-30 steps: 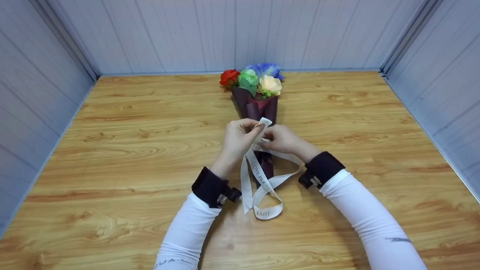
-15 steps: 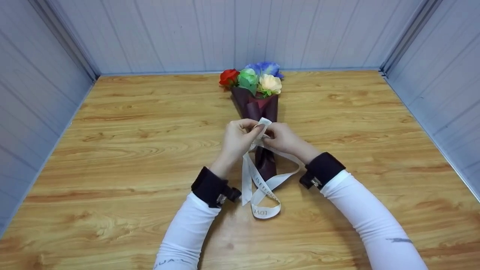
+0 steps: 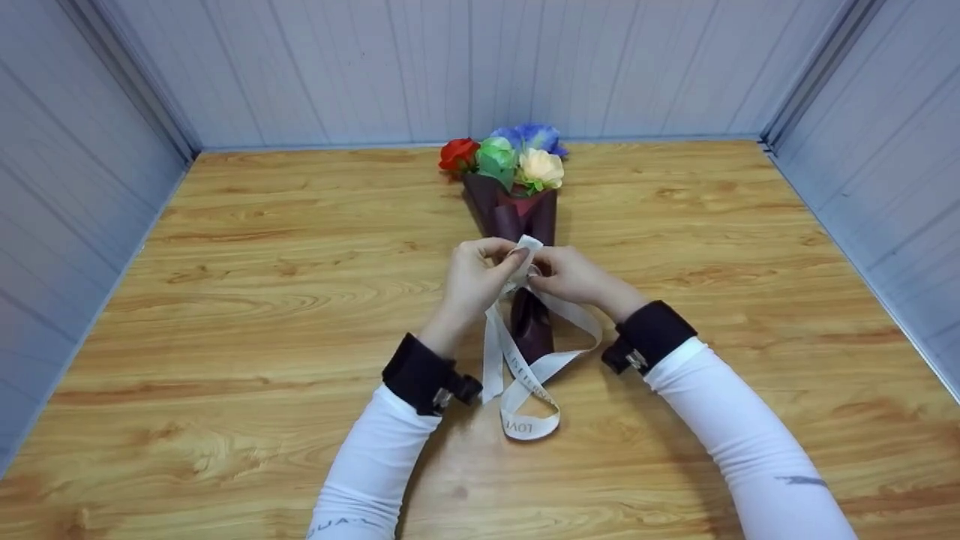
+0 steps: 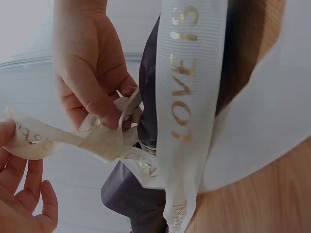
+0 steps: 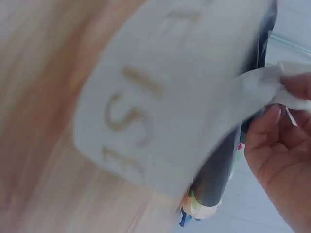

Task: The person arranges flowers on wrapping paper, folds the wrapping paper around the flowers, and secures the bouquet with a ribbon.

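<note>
A bouquet wrapped in dark maroon paper (image 3: pixel 532 330) lies on the table, with red, green, cream and blue flowers (image 3: pixel 496 157) at its far end. White ribbon (image 3: pixel 555 364) with gold lettering is tied about its narrow part. My left hand (image 3: pixel 478 277) pinches a short ribbon end that sticks up between thumb and forefinger. Close beside it, my right hand (image 3: pixel 574 276) pinches the ribbon at the knot (image 4: pixel 104 141), seen in the left wrist view. Long ribbon tails loop down toward me over the stem end. The fingers partly hide the knot.
A wood-grain table (image 3: pixel 262 315) carries the bouquet. Pale panel walls (image 3: pixel 315 75) stand at the back and both sides. Black wrist straps with small cameras (image 3: pixel 465 388) sit on both wrists, near the hanging ribbon.
My right hand has shifted slightly right and up, still pinching the ribbon at the knot. The hanging tails have drawn up a little. My left hand has stayed put.
</note>
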### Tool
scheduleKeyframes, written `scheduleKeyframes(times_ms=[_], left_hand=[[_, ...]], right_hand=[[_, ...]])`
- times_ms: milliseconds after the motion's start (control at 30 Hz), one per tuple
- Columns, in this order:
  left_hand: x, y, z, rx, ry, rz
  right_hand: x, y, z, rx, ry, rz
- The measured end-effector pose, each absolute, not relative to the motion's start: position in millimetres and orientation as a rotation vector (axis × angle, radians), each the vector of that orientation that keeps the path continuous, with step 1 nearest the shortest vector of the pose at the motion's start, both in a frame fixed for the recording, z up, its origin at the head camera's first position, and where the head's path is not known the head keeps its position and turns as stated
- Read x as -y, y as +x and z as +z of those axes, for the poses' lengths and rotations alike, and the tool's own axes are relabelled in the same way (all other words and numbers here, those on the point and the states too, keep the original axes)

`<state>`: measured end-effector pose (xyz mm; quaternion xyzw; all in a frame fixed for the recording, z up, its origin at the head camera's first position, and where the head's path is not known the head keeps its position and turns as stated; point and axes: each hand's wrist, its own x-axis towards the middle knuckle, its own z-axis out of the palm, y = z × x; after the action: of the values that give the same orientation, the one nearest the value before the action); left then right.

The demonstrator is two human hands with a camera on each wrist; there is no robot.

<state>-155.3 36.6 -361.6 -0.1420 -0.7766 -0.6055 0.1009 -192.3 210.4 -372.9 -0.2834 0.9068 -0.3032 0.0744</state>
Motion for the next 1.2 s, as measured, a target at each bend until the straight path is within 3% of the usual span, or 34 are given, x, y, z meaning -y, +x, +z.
scheduleKeyframes(times_ms=[433, 900, 1200], left_hand=[[-27, -159, -364, 2.302, -0.448, -1.828], [-12, -168, -370, 2.272, -0.435, -1.89], [-4, -171, -373, 2.254, -0.445, -1.917]], right_hand=[[-198, -191, -380, -2.908, -0.585, -1.073], [-213, -195, -385, -2.005, -0.27, -1.924], [-204, -195, -384, -2.636, -0.138, -1.532]])
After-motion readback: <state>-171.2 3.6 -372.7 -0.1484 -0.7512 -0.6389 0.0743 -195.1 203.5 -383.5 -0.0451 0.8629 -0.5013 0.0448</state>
